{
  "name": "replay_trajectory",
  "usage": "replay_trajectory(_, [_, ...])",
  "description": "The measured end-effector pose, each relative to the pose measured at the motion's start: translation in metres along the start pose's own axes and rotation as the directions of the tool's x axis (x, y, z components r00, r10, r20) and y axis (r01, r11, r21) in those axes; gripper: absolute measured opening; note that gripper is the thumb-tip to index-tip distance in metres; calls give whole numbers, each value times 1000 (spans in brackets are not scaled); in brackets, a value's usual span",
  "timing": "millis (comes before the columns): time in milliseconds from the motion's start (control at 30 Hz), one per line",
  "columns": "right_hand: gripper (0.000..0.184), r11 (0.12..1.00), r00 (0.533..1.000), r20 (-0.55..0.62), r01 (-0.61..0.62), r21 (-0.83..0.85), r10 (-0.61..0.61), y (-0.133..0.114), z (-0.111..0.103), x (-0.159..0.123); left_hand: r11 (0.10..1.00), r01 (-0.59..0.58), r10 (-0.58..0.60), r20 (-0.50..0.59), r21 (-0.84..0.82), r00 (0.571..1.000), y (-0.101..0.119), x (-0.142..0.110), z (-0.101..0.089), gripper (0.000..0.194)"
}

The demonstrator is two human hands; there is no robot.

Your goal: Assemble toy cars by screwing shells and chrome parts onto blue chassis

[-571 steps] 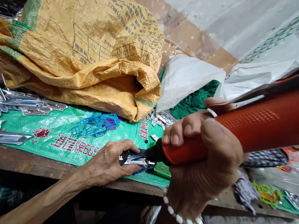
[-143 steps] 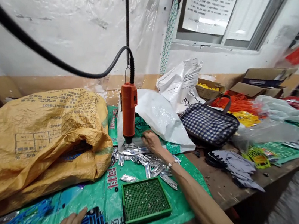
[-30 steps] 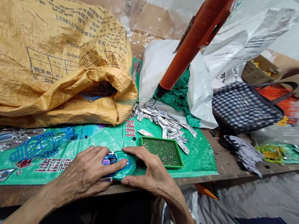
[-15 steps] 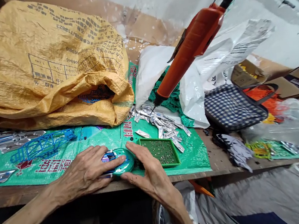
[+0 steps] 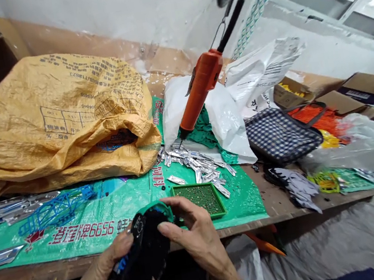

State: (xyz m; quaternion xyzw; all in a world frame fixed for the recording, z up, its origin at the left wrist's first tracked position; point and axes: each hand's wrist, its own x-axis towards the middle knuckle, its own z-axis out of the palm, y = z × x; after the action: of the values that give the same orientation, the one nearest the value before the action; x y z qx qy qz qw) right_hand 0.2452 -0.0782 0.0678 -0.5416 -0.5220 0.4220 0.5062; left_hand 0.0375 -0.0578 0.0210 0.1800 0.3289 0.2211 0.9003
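Observation:
A dark plastic assembly [image 5: 138, 256], black underneath with a round green end, is tilted up in front of the bench edge; its exact kind I cannot make out. My left hand [image 5: 98, 277] grips its lower left side, thumb on top and the other fingers hidden behind. At the green end, my right hand [image 5: 194, 233] pinches the rim between thumb and fingers. Just behind the right hand is a green tray [image 5: 224, 207] of small screws. An orange electric screwdriver [image 5: 200, 90] hangs tip down above scattered silver pieces [image 5: 201, 166].
A large yellow woven sack [image 5: 61, 108] takes up the back left, with a blue plastic frame [image 5: 56, 210] before it. White bags [image 5: 236, 118], a checked bag [image 5: 282, 134] and a grey glove [image 5: 293, 184] lie to the right. A green sheet [image 5: 112, 208] covers part of the bench.
The assembly lay flat on the bench, green side up, under both hands. Now it is lifted toward me and turned over, showing its black underside. The view has shifted too.

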Motion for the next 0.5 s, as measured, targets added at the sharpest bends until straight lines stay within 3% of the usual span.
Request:
replay_trajectory(67, [26,990,994,38,-107,96,103,-3,3,4,995,68,-68,5,-69,998,-10,2,0,56])
replay_trajectory(133, [26,985,991,51,-128,117,123,-4,3,6,991,83,-81,15,-102,997,-15,4,0,54])
replay_trajectory(267, [32,1000,997,73,-19,12,18,-8,0,5,991,70,-63,66,-118,996,-14,3,2,50])
replay_trajectory(367, [27,996,996,73,59,-72,-54,-8,-3,1,994,38,-29,86,-106,996,-11,-1,8,65])
replay_trajectory(500, [25,997,995,76,62,-43,-59,-8,-5,-5,999,38,-39,120,8,992,-4,-8,12,80])
